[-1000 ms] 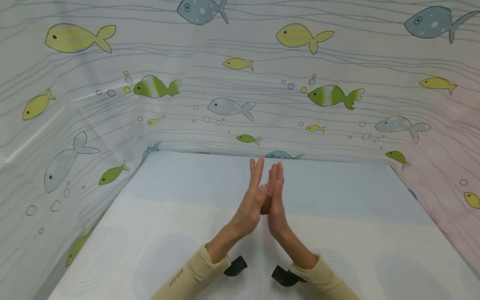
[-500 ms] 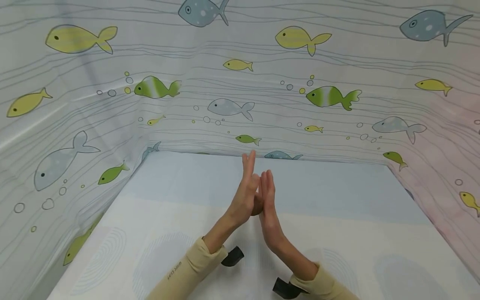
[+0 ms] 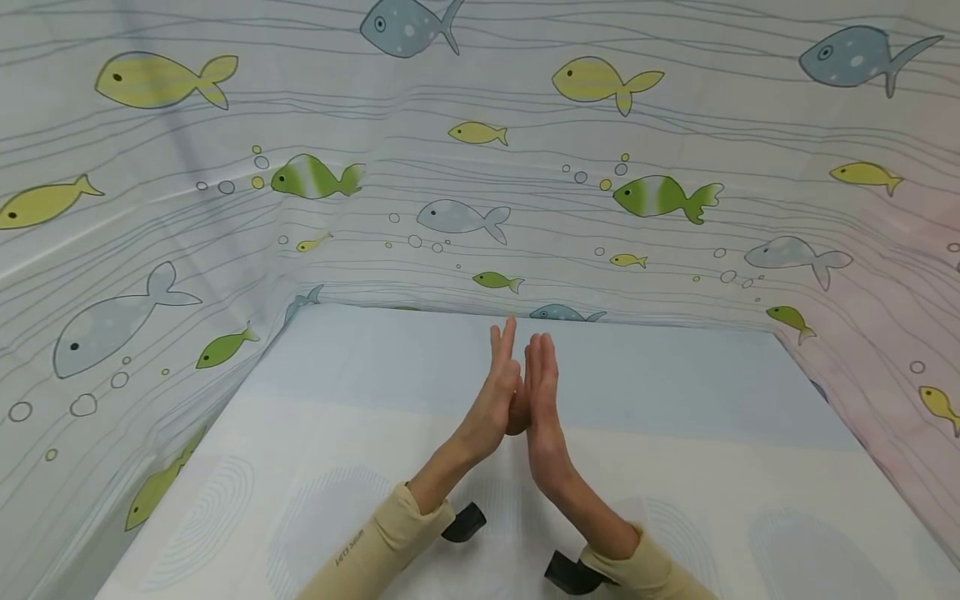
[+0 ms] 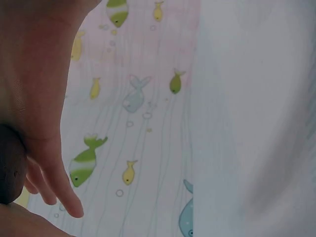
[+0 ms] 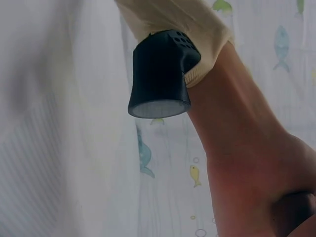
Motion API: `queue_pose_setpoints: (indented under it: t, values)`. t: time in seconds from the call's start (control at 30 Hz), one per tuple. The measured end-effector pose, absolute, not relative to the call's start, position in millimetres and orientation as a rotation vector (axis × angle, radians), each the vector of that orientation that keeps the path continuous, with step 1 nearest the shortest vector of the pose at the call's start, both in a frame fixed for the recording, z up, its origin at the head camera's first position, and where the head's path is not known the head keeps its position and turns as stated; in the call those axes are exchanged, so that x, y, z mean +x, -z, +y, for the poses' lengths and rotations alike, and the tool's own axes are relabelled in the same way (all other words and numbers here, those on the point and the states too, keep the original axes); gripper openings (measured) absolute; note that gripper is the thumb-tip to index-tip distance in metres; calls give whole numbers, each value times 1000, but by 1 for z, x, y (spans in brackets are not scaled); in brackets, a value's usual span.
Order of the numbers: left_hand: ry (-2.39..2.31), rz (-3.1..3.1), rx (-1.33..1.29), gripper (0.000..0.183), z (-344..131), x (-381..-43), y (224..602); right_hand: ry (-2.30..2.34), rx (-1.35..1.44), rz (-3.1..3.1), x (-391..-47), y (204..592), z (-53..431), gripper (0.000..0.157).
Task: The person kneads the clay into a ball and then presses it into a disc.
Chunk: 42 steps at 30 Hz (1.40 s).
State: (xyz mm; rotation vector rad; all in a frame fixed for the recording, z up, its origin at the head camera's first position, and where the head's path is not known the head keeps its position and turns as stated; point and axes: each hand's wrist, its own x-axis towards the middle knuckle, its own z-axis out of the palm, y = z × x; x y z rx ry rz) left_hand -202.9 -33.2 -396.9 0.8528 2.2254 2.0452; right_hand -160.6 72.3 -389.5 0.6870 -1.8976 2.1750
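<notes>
A small brown rounded lump [image 3: 517, 414], clay-like in look, sits between my two palms above the table. My left hand [image 3: 486, 410] presses it from the left, two fingers spread upward. From the other side my right hand [image 3: 546, 417] lies flat against it, fingers straight and together. The palms face each other and hide most of the lump. In the left wrist view the lump [image 4: 11, 165] shows dark and smooth with small pits at the left edge. The right wrist view catches only part of the lump [image 5: 292, 212], at its lower right.
Below the hands stretches a table with a pale white and blue cover [image 3: 660, 375]. A fish-printed curtain [image 3: 450, 167] surrounds it at the back and sides. Black wrist cameras [image 3: 465, 523] jut from both beige sleeves [image 3: 375, 542].
Both hands shifted left with the lump between them, then slightly back right. Palms slid against each other: the left fingertips rose as the right ones sank, then that gap narrowed.
</notes>
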Motion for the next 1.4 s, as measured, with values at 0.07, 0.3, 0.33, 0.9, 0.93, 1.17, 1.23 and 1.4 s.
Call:
queue_pose_setpoints:
  t: [0.07,0.3,0.33,0.9,0.93,1.17,1.23,1.4]
  values:
    - [-2033,2221,848,66,-33,-202,398,-2176,678,-1892,-163,389,73,65]
    - [-1997,2213,886,63,-28,-197,402,-2205,649,-1832,-176,390,77,73]
    - [-1987,2216,902,63,-28,-195,402,-2215,636,-1819,-179,390,78,73]
    - [-1985,2218,976,65,-22,-182,400,-2244,511,-1807,-188,400,78,75]
    - [-1985,2219,972,66,-22,-182,400,-2238,504,-1822,-188,401,78,75]
    - [-2003,2232,942,70,-22,-184,396,-2248,436,-1895,-181,408,77,71]
    - [-2017,2240,934,70,-22,-186,394,-2251,438,-1912,-178,409,77,70]
    - [-2047,2274,927,70,-24,-192,393,-2249,460,-1920,-173,411,74,71]
